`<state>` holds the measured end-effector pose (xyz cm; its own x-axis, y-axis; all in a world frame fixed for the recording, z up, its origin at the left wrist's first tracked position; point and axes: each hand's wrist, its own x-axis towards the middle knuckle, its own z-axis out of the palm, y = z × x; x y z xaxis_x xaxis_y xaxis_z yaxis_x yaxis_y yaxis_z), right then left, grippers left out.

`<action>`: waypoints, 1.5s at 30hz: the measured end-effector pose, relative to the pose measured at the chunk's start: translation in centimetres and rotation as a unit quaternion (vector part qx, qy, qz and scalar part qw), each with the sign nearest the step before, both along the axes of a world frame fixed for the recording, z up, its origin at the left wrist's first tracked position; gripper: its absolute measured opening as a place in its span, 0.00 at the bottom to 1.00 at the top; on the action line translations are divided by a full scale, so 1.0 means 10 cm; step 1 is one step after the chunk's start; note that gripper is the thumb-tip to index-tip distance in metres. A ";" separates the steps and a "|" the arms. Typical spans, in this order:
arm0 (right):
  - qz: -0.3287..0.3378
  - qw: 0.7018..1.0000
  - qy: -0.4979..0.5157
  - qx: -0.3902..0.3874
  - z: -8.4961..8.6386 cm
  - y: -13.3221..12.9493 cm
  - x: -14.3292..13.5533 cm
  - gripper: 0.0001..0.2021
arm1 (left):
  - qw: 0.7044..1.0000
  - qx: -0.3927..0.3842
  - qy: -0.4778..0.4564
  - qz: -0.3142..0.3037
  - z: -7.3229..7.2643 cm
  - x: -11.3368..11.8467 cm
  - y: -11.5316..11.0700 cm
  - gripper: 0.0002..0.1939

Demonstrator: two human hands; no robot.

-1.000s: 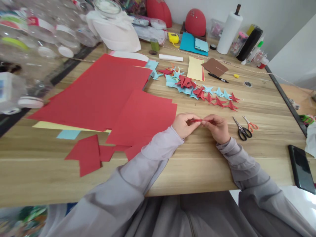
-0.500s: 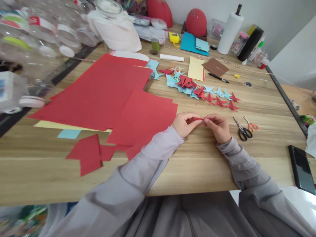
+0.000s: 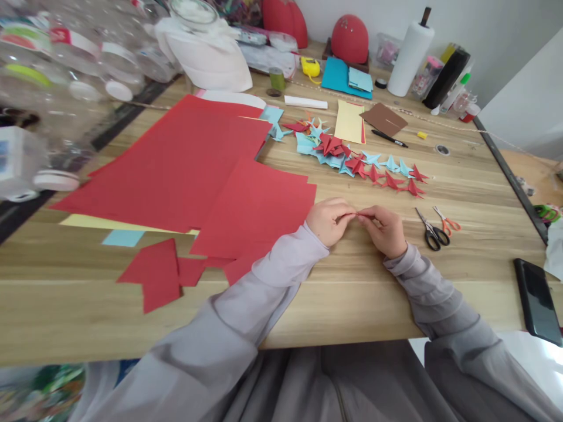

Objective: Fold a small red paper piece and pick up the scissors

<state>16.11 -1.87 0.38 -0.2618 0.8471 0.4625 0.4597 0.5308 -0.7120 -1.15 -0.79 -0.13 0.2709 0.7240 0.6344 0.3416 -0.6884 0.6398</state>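
My left hand and my right hand meet fingertip to fingertip over the table, both closed in a pinch. Between them is a small folded piece of red paper, mostly covered by the fingers. Large sheets of red paper lie to the left of my left hand, the nearest edge close to its wrist. Beyond my hands lie folded red paper cranes and light blue paper cranes in a row. To the right of my right hand rest black-handled scissors and smaller orange-handled scissors.
Red paper offcuts lie at the front left, and a phone is at the right edge. Plastic bottles crowd the left side. Behind are a yellow tape measure, a paper towel roll, brown paper and a pen.
My right hand has shifted slightly left, closer to my left hand. The red paper between them now shows less, more of it hidden by the fingers.
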 end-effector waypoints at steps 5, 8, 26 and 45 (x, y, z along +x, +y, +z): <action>0.004 0.998 -0.033 0.055 0.02 -0.01 0.02 0.05 | 0.999 0.021 0.035 -0.008 0.01 -0.01 -0.01 0.09; 0.005 0.999 -0.030 0.041 0.03 -0.01 0.02 0.06 | 0.999 0.003 0.037 -0.011 0.02 0.00 -0.03 0.10; 0.002 0.999 0.028 -0.038 -0.02 0.03 0.03 0.05 | 0.995 -0.087 -0.036 -0.020 0.04 0.02 -0.02 0.07; -0.016 0.968 0.193 -0.158 0.00 0.03 -0.01 0.12 | 0.969 -0.216 -0.119 0.025 0.05 0.06 -0.03 0.10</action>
<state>16.01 -1.58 0.38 -0.0923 0.9672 0.2366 0.1405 0.2479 -0.9585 -0.60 -1.04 0.32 0.1118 0.9445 0.3089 0.1760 -0.3248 0.9293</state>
